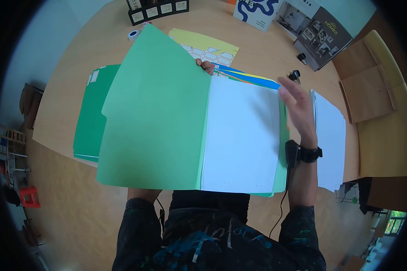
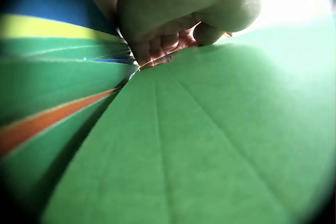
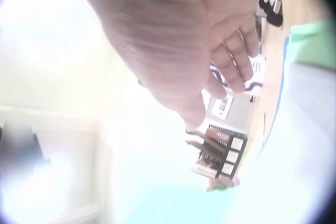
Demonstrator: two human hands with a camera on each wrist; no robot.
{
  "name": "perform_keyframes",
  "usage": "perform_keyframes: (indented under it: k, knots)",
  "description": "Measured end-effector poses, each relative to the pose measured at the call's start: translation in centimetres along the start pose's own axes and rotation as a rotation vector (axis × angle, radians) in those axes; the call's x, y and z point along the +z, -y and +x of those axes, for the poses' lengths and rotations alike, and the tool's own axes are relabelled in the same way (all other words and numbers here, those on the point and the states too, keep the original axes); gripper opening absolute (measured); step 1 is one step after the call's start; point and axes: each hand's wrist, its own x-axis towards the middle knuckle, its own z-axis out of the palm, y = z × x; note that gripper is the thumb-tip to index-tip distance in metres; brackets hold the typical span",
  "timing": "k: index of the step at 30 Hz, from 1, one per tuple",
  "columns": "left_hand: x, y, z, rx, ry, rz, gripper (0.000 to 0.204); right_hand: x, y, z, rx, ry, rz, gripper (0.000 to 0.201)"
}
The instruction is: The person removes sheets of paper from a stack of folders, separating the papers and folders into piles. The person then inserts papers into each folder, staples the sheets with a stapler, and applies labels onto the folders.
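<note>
A light green file folder [image 1: 153, 113] lies spread open above the table's near edge, its tabbed cover turned to the left. White paper [image 1: 242, 135] fills its right side. Blue, yellow, orange and green folders [image 1: 246, 77] show their edges beneath it. My left hand [image 1: 205, 66] supports the bundle from below and grips it at the top by the fold; most of that hand is hidden. In the left wrist view its fingers [image 2: 167, 44] curl at the folder edges. Just off the paper's upper right corner, my right hand [image 1: 298, 110] is raised, holding nothing, fingers extended.
Dark green folders [image 1: 92, 117] lie at the table's left, and a stack of white sheets [image 1: 332, 140] at the right. Behind the bundle are a yellow-backed label sheet [image 1: 208, 45], a tape roll [image 1: 133, 35] and black binder clips [image 1: 301, 58]. Books [image 1: 323, 38] stand at the back right.
</note>
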Motion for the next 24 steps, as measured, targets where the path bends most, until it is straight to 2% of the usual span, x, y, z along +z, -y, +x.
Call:
perform_keyframes:
  k: [1, 3, 4, 6, 7, 9, 10, 12, 15, 16, 18, 20, 22, 24]
  knots:
    - [0.3, 0.0, 0.0, -0.001, 0.002, 0.003, 0.032, -0.9, -1.9, 1.2, 0.062, -0.133, 0.104, 0.046]
    - [0.8, 0.0, 0.1, -0.008, 0.007, 0.009, 0.033, -3.3, -6.1, 3.5, 0.128, -0.278, 0.025, 0.047]
    - [1.2, 0.0, 0.3, -0.011, 0.015, 0.013, 0.033, -3.9, -8.1, 5.0, 0.127, -0.287, 0.021, 0.047]
    - [2.0, 0.2, 0.7, -0.017, 0.032, 0.018, 0.033, -4.8, -10.6, 7.4, 0.162, -0.394, -0.289, 0.051]
    - [2.4, 0.3, 1.0, -0.02, 0.04, 0.022, 0.033, -4.7, -10.0, 7.7, 0.163, -0.404, -0.293, 0.051]
    - [3.1, 0.3, 1.4, -0.023, 0.054, 0.032, 0.033, -3.6, -8.2, 8.4, 0.225, -0.296, -0.743, 0.056]
    - [3.4, 0.0, 1.7, -0.02, 0.059, 0.04, 0.033, -3.9, -8.3, 9.0, 0.221, -0.301, -0.743, 0.056]
    - [3.5, -0.6, 1.7, -0.01, 0.057, 0.059, 0.034, -4.1, -9.3, 10.0, 0.258, -0.152, -0.804, 0.054]
    - [3.4, -1.8, 1.5, 0.011, 0.041, 0.09, 0.034, -3.8, -10.5, 10.9, 0.149, -0.246, -0.871, 0.049]
    - [3.4, -2.1, 1.4, 0.012, 0.037, 0.099, 0.034, -3.2, -9.3, 10.8, 0.147, -0.243, -0.87, 0.049]
    - [3.4, -2.2, 1.4, 0.012, 0.03, 0.114, 0.034, -1.0, -3.9, 10.3, 0.029, -0.042, -0.521, 0.048]
    - [3.6, -1.8, 1.2, -0.005, 0.025, 0.127, 0.035, 1.9, 0.1, 9.4, -0.012, 0.223, -0.315, 0.054]
    - [4.0, -1.7, 1.3, -0.02, 0.031, 0.146, 0.035, 5.2, 2.0, 8.9, -0.11, 0.31, -0.273, 0.057]
    - [4.4, -2.0, 1.4, -0.021, 0.036, 0.168, 0.035, 8.0, 2.7, 8.7, -0.151, 0.322, -0.297, 0.057]
